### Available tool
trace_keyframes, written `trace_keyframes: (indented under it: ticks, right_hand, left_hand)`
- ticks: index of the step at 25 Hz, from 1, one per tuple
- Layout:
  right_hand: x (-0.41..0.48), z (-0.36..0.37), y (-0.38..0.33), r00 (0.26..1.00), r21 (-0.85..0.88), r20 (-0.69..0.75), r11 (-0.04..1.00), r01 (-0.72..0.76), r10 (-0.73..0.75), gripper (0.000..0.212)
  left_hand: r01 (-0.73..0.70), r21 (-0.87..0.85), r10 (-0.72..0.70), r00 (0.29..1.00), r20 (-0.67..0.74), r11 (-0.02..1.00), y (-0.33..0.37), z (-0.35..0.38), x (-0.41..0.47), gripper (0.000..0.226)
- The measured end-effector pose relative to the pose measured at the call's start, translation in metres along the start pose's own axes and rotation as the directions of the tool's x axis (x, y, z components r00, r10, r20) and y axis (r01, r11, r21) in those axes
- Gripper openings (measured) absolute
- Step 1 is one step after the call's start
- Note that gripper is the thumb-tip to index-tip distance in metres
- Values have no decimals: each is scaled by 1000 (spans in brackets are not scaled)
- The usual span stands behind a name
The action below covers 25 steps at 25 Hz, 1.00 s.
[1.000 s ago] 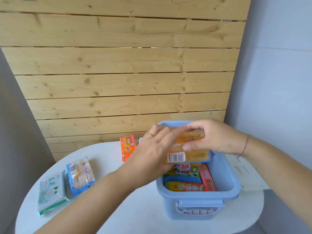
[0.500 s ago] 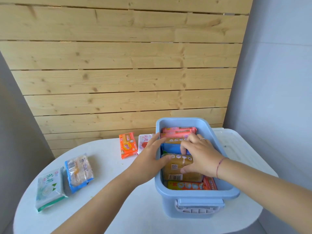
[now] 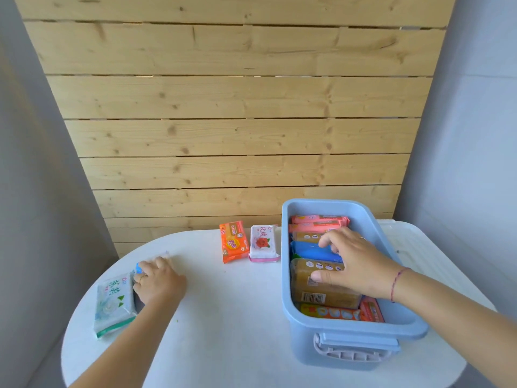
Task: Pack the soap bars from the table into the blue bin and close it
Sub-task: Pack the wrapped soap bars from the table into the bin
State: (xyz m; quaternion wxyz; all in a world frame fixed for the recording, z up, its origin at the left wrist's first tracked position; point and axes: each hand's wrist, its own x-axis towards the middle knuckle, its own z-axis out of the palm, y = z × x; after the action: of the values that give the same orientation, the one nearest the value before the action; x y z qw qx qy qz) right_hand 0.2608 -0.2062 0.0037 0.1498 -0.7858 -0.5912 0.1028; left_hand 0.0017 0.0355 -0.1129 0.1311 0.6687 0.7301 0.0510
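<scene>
Four soap bars are lying on the table left of the blue bin, the left hand gripping the lower-left blue bar, best lifted squarely, while the flat right hand is pressing packed bars.

The bin is pale blue and holds pink soap bars, a bright blue soap bar, an amber-brown soap bar and an orange-and-yellow soap bar. On the white desk lie an orange soap bar with yellow print, a white soap bar with a red rose and pink edges, a white-and-green soap bar with a pale flower, and a blue-wrapped soap bar. The slat wall is pale pine with dark knots.
</scene>
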Motion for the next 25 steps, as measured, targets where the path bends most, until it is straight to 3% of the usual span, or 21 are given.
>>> trace_keyframes:
  ticks: [4, 6, 8, 9, 11, 14, 15, 16, 17, 18, 19, 21, 23, 25]
  right_hand:
    - [-7, -7, 0, 999, 106, -12, 993, -52, 53, 53]
    - [-9, -17, 3, 996, 152, -42, 986, -66, 73, 48]
    - [-11, -31, 4, 992, 239, -108, 970, -44, 71, 42]
    - [-11, -38, 0, 988, 314, -137, 949, -22, 69, 42]
    - [-15, -56, -10, 986, 488, -159, 872, 39, 45, 55]
    - [-27, -77, -28, 988, 592, -132, 793, 141, -77, 61]
    - [-32, -79, -30, 987, 554, -120, 818, 157, -108, 53]
    - [-37, -80, -31, 988, 494, -110, 857, 149, -109, 44]
    - [-41, -76, -28, 991, 420, -107, 899, 120, -82, 38]
    - [-43, -71, -23, 993, 343, -114, 936, 80, -43, 34]
    - [-45, -65, -17, 992, 274, -126, 961, 42, -7, 31]
    - [-46, -47, -7, 992, 259, -119, 966, -12, 44, 30]
    - [-43, -29, -2, 993, 340, -102, 940, -14, 52, 31]
    - [-36, -15, 2, 993, 312, -114, 950, 17, 19, 33]
  left_hand:
    - [-40, -191, 37, 999, -18, 981, 15, -7, -7, 54]
    - [-186, -330, 172, 982, -71, 925, 26, -16, -23, 63]
    - [-464, -430, 376, 884, -276, 775, 45, -40, -56, 65]
    - [-631, -437, 482, 774, -410, 641, 54, -56, -75, 64]
    - [-877, -356, 688, 476, -548, 323, 76, -95, -117, 74]
    - [-1000, -19, 892, -7, -453, -18, 101, -125, -170, 91]
    - [-992, 85, 908, -119, -401, -93, 106, -122, -181, 91]
    - [-982, 123, 919, -175, -353, -140, 109, -118, -191, 91]
    - [-986, 75, 935, -163, -314, -147, 108, -112, -192, 92]
    - [-993, -54, 954, -85, -287, -105, 105, -107, -188, 94]
    - [-971, -240, 962, 60, -266, -5, 99, -105, -181, 95]
    - [-833, -500, 839, 434, -327, 236, 80, -97, -149, 82]
    - [-659, -516, 538, 749, -386, 547, 53, -85, -102, 66]
    - [-359, -376, 266, 923, -278, 854, 19, -71, -57, 67]
